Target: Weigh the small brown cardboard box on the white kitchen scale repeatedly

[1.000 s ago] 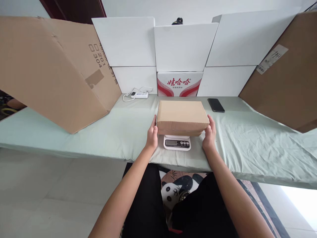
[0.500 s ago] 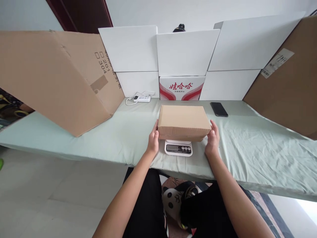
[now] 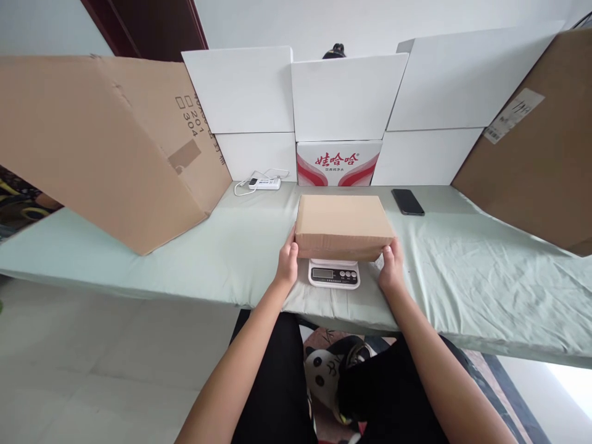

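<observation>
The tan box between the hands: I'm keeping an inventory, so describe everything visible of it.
The box looks like plain tan cardboard: rectangular, closed, broad side up, its front darker than its top. It is above the scale, hiding its rear; whether it rests there is unclear. The left hand touches its left side, the right hand its front right corner.

The carton [image 3: 345, 223] hides the rear of the scale [image 3: 333, 284] — button labels [image 3: 348, 279] illegible.
</observation>
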Motion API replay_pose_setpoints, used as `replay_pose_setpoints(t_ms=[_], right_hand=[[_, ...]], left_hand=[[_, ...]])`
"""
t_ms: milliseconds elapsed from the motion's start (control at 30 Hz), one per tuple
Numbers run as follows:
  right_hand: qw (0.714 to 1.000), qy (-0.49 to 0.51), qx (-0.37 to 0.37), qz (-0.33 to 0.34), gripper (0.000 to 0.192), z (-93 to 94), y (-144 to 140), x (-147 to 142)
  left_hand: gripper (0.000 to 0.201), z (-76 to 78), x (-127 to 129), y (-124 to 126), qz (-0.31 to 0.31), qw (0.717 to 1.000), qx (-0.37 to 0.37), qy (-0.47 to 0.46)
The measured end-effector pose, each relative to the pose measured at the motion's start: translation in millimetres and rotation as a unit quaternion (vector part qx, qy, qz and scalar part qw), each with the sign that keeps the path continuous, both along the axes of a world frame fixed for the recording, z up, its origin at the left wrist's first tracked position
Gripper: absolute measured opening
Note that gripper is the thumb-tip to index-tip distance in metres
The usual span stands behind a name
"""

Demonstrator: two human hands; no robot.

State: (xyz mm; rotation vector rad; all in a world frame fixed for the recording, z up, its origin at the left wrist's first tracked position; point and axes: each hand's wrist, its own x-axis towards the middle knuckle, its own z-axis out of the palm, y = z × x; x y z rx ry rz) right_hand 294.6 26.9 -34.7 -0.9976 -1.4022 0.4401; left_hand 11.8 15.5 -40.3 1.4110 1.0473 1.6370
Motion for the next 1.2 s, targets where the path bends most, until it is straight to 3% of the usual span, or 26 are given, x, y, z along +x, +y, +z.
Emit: replay_pose_setpoints(t_ms=[200, 500, 900, 1200], right_hand=[[1.000, -0.003, 0.020, 0.001, 0.064, -1.3, -1.7, -0.9], [1.000, 0.019, 0.016, -0.011, 0.070, -10.9, 5.9, 3.5], [1.000, -0.002, 0.014, -0.026, 0.070, -3.8, 0.8, 1.8], [1.000, -0.002, -0.002, -0.011, 0.064, -3.4, -3.3, -3.3]], left_hand=[[0.090, -0.8, -0.4, 1.3, 0.010, 1.000, -0.022, 0.003], [0.082, 1.5, 0.4, 1.1, -0.005, 1.000, -0.008, -0.009], [0.079, 1.1, 1.3, 0.3, -0.009, 1.000, -0.002, -0.004], [0.093, 7.3, 4.5, -5.4, -0.021, 1.000, -0.013, -0.009]])
